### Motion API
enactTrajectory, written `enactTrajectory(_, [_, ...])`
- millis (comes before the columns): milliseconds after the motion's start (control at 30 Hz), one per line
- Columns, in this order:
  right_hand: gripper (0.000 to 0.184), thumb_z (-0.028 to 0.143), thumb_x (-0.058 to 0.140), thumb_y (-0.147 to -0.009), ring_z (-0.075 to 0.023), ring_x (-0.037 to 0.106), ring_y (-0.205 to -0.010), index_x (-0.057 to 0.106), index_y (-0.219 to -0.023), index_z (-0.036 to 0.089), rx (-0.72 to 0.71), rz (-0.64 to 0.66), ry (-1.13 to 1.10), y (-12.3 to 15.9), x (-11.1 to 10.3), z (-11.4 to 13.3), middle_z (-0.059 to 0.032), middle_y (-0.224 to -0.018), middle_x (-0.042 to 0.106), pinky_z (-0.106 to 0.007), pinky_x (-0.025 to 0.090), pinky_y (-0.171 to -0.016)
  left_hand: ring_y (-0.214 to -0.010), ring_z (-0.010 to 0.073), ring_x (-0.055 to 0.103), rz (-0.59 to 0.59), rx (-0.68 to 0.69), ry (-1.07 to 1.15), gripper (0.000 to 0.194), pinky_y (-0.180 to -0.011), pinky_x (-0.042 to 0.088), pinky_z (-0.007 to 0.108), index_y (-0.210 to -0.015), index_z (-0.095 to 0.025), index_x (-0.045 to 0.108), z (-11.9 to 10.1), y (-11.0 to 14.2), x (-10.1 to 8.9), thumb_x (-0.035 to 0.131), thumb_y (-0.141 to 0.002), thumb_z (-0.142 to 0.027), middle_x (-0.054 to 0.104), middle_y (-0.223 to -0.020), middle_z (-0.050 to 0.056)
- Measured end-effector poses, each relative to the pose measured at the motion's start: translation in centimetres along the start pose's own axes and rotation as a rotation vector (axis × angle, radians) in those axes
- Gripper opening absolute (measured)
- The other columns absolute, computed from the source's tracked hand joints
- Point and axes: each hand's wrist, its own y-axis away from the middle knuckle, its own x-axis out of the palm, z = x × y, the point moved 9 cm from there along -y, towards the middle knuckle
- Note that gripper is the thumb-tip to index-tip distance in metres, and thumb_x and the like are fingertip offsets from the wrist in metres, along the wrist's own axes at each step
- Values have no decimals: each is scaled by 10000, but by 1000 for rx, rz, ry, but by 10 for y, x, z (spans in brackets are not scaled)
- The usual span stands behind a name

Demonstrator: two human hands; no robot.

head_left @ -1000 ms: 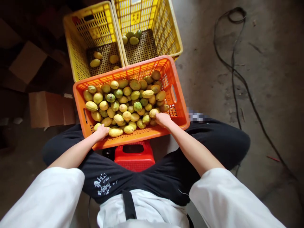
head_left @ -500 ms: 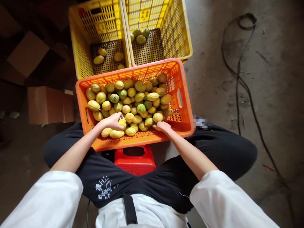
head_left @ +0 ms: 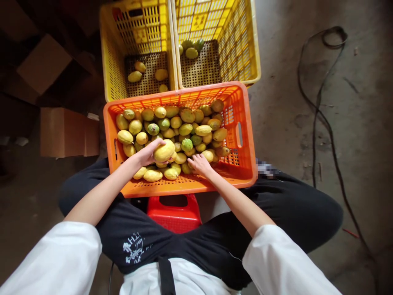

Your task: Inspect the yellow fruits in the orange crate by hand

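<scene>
An orange crate (head_left: 184,189) sits in front of me, holding many yellow and greenish lemons (head_left: 186,144). My left hand (head_left: 149,153) is closed around a large yellow lemon (head_left: 164,150), raised above the others near the crate's middle. Its thumb lies over the top and the fingers pass underneath. To the right, my right hand (head_left: 201,164) reaches down onto the lemons with its fingers apart. The fingertips touch the fruit near a yellow lemon (head_left: 208,156); nothing shows in its grip.
Two yellow crates (head_left: 106,78) stand behind the orange one, each with several lemons at the bottom. A red plastic stool (head_left: 175,219) is between my legs. Cardboard boxes (head_left: 69,133) are at left; a black cable (head_left: 325,119) lies on the floor at right.
My left hand has lifted the lemon up out of the front of the pile. My right hand has moved left and slightly up onto the fruit. The view has shifted slightly.
</scene>
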Motion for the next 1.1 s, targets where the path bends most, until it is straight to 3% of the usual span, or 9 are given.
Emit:
enactTrajectory(67, [546, 242, 769, -905, -402, 681, -1211, 670, -1419, 87, 23, -12, -19, -3, -9, 4, -296, -1352, 727, -434, 472, -1026, -885, 280, 754, 37, 80, 75, 220, -696, 611, 352, -975, -160, 728, -9, 1, 2, 722, -963, -379, 769, -937, 144])
enactTrajectory(133, [516, 370, 680, -981, -364, 717, -1134, 621, -1432, 126, 50, -49, -98, -6, -24, 9, -242, -1303, 752, -405, 511, -943, -899, 262, 756, 50, 173, 145, 225, -732, 620, 347, -982, -184, 722, -17, 1, 2, 823, -891, -364, 781, -984, 124])
enactTrajectory(267, [445, 495, 716, -880, -289, 714, -945, 565, -1238, 280, 153, -249, -823, -4, -69, -1, -43, -1026, 759, -391, 552, -862, -1035, 263, 762, 8, 321, 275, 341, -868, 622, 353, -1034, -251, 715, -26, 1, -6, 930, -775, -306, 795, -1030, 52])
enactTrajectory(367, [449, 553, 748, -773, -236, 679, -855, 521, -1072, 306, 120, -377, -1349, 10, -102, -7, 17, -922, 705, -345, 570, -750, -1075, 276, 749, -64, 372, 337, 342, -858, 611, 355, -1002, -286, 698, -30, 4, -13, 933, -755, -297, 782, -983, 18])
enactTrajectory(433, [428, 547, 763, -755, -248, 711, -852, 551, -1044, 313, 65, -329, -1633, 22, -116, -3, 4, -914, 733, -338, 584, -691, -1068, 276, 742, -92, 400, 365, 331, -827, 607, 347, -971, -296, 687, -33, 8, -14, 930, -746, -294, 767, -955, 7])
enactTrajectory(533, [436, 446, 841, -683, -273, 752, -880, 657, -1049, 296, 21, -235, -1840, 45, -134, 4, -21, -958, 774, -359, 629, -700, -1062, 259, 735, -78, 441, 369, 310, -800, 605, 315, -972, -287, 709, -41, 16, -7, 923, -748, -287, 762, -967, 6])
enactTrajectory(667, [444, 472, 868, -730, -263, 786, -842, 692, -1103, 305, 123, -178, -2026, 64, -135, 9, -2, -919, 777, -366, 660, -710, -1058, 267, 766, -34, 422, 343, 253, -772, 636, 301, -982, -262, 740, -45, 26, 8, 889, -790, -332, 786, -995, 34])
enactTrajectory(867, [317, 371, 899, -726, -232, 769, -784, 700, -960, 295, 209, -207, -2148, 58, -125, 17, 9, -868, 790, -317, 635, -639, -776, 222, 786, -67, 230, 408, 232, -686, 683, 324, -994, -196, 702, -29, 22, 14, 819, -886, -365, 771, -852, 31])
enactTrajectory(1100, [244, 384, 805, -736, -258, 789, -846, 642, -871, 263, 258, -334, -2300, 46, -125, 2, -32, -740, 744, -280, 630, -591, -981, 314, 842, -31, 217, 451, 328, -831, 726, 427, -989, -206, 671, -24, 16, 18, 878, -866, -429, 813, -940, 91])
